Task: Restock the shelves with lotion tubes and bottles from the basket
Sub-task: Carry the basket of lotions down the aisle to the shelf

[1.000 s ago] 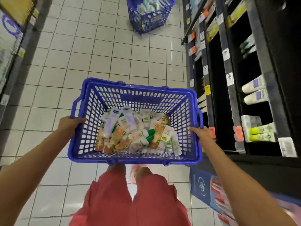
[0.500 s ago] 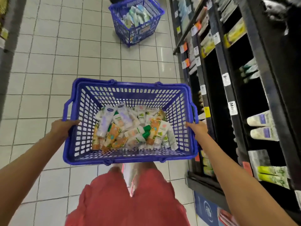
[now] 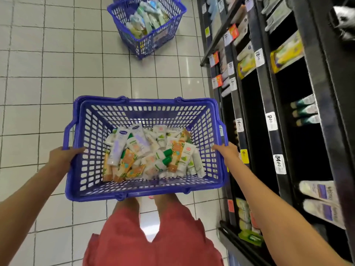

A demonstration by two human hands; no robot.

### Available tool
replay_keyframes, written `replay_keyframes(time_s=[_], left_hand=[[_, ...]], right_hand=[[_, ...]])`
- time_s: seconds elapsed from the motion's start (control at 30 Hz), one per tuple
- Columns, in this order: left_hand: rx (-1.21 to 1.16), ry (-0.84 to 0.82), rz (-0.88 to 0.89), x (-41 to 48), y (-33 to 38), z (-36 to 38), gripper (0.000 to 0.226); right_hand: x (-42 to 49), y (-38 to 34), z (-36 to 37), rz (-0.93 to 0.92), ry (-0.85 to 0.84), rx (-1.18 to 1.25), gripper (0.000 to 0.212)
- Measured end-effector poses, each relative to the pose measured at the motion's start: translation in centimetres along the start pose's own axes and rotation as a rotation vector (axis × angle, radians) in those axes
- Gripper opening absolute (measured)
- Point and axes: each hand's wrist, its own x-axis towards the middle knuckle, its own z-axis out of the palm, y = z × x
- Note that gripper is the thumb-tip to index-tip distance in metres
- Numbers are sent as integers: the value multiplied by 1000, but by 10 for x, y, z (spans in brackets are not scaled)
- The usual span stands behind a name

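Left hand (image 3: 61,156) grips blue basket (image 3: 146,191) left rim, right hand (image 3: 227,152) grips right rim; lotion tubes (image 3: 151,152) piled inside; shelves (image 3: 272,112) right.

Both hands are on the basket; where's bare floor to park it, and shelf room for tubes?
Bare tiled floor lies left of the held basket and between it and the second basket ahead. On the shelves, the dark bay between the green-capped tubes and the white purple-label tubes looks free, though shadowed. The bottom-shelf packs beside the right forearm are crowded.
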Motion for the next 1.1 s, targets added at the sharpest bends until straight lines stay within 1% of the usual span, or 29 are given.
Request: replay_keyframes(time_s=[0.1,0.13,0.2,0.23,0.3,0.4,0.53,0.6,0.7,0.77,0.83,0.9,0.93,1.0,1.1], left_hand=[[-2,-7,-17,19,21,24,29],[6,-16,-16,26,30,32,30],[6,-28,-12,39,49,48,30],[9,-35,-10,45,58,55,29],[11,-49,-1,62,76,69,25],[24,-59,18,94,103,94,23],[46,-67,23,153,121,133,26],[56,-70,-7,183,120,150,28],[54,-52,-47,225,115,169,29],[57,-52,-63,252,115,180,27],[47,-33,-72,274,119,192,20],[26,-8,-88,293,121,202,45],[19,-12,-84,301,122,207,52],[15,-30,-84,317,125,214,53],[-3,-13,-83,336,131,224,49]], right_hand=[[27,-15,0,36,-6,34,48],[36,-19,1,49,-9,48,44],[54,-29,3,66,12,45,27],[63,-34,5,79,30,45,27],[79,-44,10,105,57,40,38],[108,-59,25,130,82,43,42],[159,-71,63,117,99,52,31],[186,-73,86,105,107,54,32],[229,-78,121,76,53,20,33],[255,-85,141,69,21,18,36],[277,-96,160,34,21,6,31],[293,-104,176,6,21,-10,31],[301,-108,184,1,17,-9,34],[315,-116,196,4,10,-9,40],[337,-131,213,-4,-9,-20,45]])
